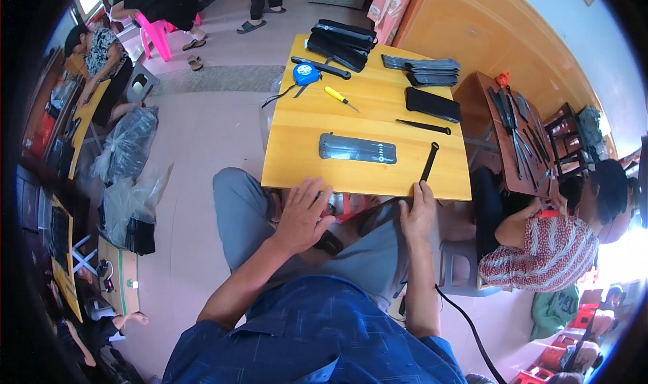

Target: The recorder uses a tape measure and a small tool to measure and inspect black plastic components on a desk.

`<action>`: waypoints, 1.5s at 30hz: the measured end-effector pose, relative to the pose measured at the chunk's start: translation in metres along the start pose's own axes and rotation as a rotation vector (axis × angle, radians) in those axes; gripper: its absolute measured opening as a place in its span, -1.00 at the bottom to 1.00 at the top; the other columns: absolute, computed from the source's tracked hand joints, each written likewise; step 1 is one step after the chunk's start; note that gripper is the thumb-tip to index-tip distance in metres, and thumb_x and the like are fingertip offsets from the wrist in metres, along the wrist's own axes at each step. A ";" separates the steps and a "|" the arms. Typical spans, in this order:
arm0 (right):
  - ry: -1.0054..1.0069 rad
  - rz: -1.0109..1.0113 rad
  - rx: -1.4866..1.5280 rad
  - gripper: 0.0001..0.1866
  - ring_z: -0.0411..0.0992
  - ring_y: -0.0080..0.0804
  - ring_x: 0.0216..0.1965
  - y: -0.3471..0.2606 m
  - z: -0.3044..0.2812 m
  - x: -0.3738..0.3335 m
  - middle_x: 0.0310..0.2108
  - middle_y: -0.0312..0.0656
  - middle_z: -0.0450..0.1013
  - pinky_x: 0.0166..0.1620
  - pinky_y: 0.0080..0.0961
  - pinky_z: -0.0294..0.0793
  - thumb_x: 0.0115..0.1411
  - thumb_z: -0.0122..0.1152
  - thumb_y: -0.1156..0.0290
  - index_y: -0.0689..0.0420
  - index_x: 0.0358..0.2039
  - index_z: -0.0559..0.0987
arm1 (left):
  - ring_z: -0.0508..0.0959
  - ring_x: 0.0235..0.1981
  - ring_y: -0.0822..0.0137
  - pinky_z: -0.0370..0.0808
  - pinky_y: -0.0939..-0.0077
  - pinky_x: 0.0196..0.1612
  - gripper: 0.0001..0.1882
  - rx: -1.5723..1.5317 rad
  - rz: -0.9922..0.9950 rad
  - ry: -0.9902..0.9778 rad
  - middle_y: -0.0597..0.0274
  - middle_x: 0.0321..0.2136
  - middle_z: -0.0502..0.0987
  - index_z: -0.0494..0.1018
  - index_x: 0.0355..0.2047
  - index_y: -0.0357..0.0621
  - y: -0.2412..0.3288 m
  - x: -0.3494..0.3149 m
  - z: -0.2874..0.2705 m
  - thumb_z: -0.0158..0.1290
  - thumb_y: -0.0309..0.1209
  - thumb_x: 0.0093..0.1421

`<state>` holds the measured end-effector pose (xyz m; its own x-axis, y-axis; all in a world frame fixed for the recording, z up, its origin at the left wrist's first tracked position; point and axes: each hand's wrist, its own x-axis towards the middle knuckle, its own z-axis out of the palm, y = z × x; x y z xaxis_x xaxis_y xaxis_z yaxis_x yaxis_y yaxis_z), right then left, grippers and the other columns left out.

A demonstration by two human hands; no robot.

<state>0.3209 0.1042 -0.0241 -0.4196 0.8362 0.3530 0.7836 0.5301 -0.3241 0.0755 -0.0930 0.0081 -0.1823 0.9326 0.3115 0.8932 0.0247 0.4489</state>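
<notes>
The left hand [304, 212] is lying over the near edge of the yellow table [290, 171], palm down with its fingers spreading apart and nothing showing in its grasp; whether it is pressing on the wood, I cannot tell. The right hand [418, 212] is standing at the same edge, farther right, its fingertips meeting the near end of a black strap [430, 161]; whether they are pinching it or only touching it, I cannot tell. The strap is lying at a slant near the table's right corner, its holed end pointing away from the person. A grey packet [358, 149] is lying flat left of the strap, beyond the left hand. Farther back, a second strap [424, 127] is lying crosswise just below a black pouch [433, 104], and a grey stack [424, 71] is sitting behind that. Toward the left, a yellow screwdriver [335, 94] is lying near a blue tape measure [306, 73], with a black bar [321, 68] and a black pile [341, 43] occupying the far side.
</notes>
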 end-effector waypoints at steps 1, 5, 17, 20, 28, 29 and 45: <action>0.062 -0.012 0.030 -0.49 0.41 0.08 0.19 0.003 0.002 -0.002 0.16 0.10 0.45 0.26 -0.13 0.38 0.11 0.35 0.52 0.21 0.11 0.55 | 0.19 0.38 -0.15 0.09 -0.14 0.41 -0.32 -0.018 0.005 -0.006 -0.09 0.31 0.25 0.28 0.33 -0.15 -0.001 -0.001 0.000 0.15 -0.17 0.26; 0.164 -0.056 0.043 -0.66 0.51 0.03 0.03 0.011 0.001 -0.001 -0.01 0.03 0.55 0.10 -0.16 0.51 0.13 0.25 0.62 0.17 -0.05 0.64 | 0.24 0.34 -0.12 0.15 -0.11 0.37 -0.36 -0.042 0.019 0.014 -0.09 0.27 0.29 0.31 0.29 -0.20 -0.001 -0.003 0.002 0.15 -0.21 0.25; 0.237 -0.064 0.088 -0.69 0.48 0.02 -0.04 0.005 0.009 0.002 -0.09 -0.02 0.53 0.03 -0.13 0.46 0.16 0.23 0.62 0.14 -0.06 0.60 | 0.41 0.12 -0.16 0.35 0.03 0.21 -0.44 -0.060 -0.135 0.101 -0.16 0.07 0.42 0.34 0.21 -0.29 -0.042 0.051 -0.001 0.10 -0.38 0.21; 0.215 -0.037 0.099 -0.63 0.43 0.04 0.02 0.001 0.010 0.001 -0.05 0.00 0.50 0.09 -0.11 0.41 0.13 0.23 0.63 0.15 -0.01 0.59 | 0.40 0.14 -0.15 0.35 0.03 0.23 -0.45 -0.022 -0.130 0.113 -0.13 0.09 0.41 0.35 0.21 -0.28 -0.053 0.068 0.006 0.07 -0.40 0.21; 0.172 -0.032 0.099 -0.59 0.40 0.04 0.03 0.005 0.011 0.006 -0.03 0.01 0.49 0.10 -0.12 0.39 0.08 0.18 0.65 0.16 -0.01 0.59 | 0.37 0.18 -0.15 0.32 0.00 0.25 -0.49 0.049 -0.158 0.066 -0.11 0.13 0.38 0.39 0.17 -0.29 -0.065 0.090 0.021 0.05 -0.43 0.20; 0.166 -0.025 0.088 -0.59 0.40 0.03 0.02 0.006 0.011 0.007 -0.03 0.01 0.49 0.10 -0.13 0.39 0.08 0.18 0.63 0.16 -0.02 0.60 | 0.37 0.18 -0.16 0.31 -0.01 0.26 -0.49 0.051 -0.144 0.067 -0.12 0.12 0.38 0.39 0.16 -0.31 -0.065 0.091 0.021 0.06 -0.45 0.18; 0.062 0.044 0.058 -0.58 0.37 0.03 0.07 0.009 0.011 0.013 0.03 0.04 0.45 0.16 -0.15 0.35 0.08 0.10 0.60 0.21 0.00 0.58 | 0.35 0.21 -0.12 0.29 -0.01 0.26 -0.42 0.059 -0.219 0.008 -0.04 0.19 0.36 0.38 0.22 -0.23 -0.063 0.095 0.020 0.14 -0.37 0.17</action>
<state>0.3175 0.1209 -0.0322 -0.3544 0.8496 0.3906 0.7724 0.5015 -0.3899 0.0100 0.0014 -0.0074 -0.3779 0.8997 0.2185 0.8544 0.2480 0.4567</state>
